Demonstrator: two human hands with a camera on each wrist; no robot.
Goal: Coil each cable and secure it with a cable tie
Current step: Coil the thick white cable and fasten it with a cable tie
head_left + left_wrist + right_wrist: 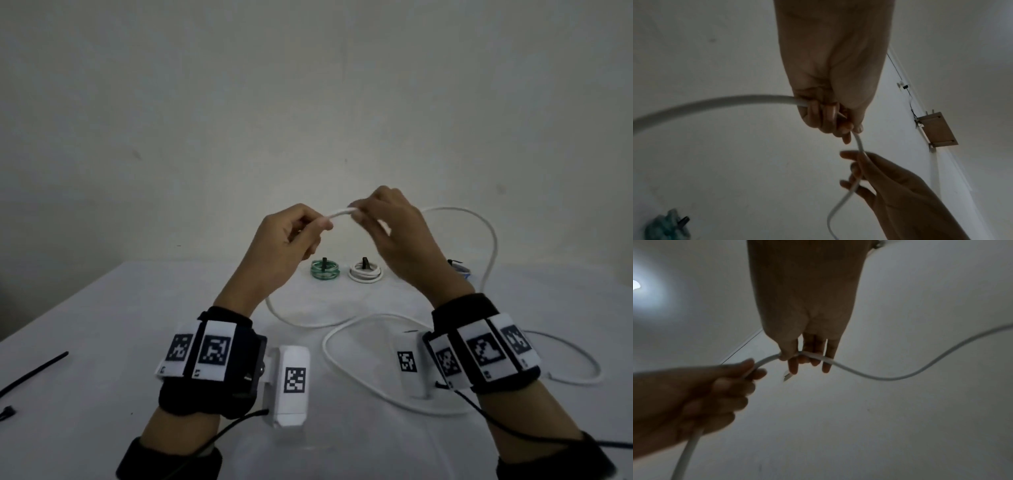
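Observation:
I hold a long white cable (339, 214) in the air over the table with both hands. My left hand (320, 226) grips it with curled fingers. My right hand (358, 213) pinches it close by, a short arc of cable between them. In the left wrist view the left hand (838, 123) closes around the cable (715, 101), and the right hand (857, 172) holds the strand below. In the right wrist view my right hand (803, 361) pinches the cable (879, 378), with the left hand (731, 382) beside it. The rest of the cable lies in loose loops (342, 363) on the table.
A green coiled cable (324, 270) and a white coiled cable (365, 273), each bound with a black tie, sit at the table's back. A bluish object (461, 269) shows behind my right hand. Loose black cable ties (32, 371) lie at the left edge.

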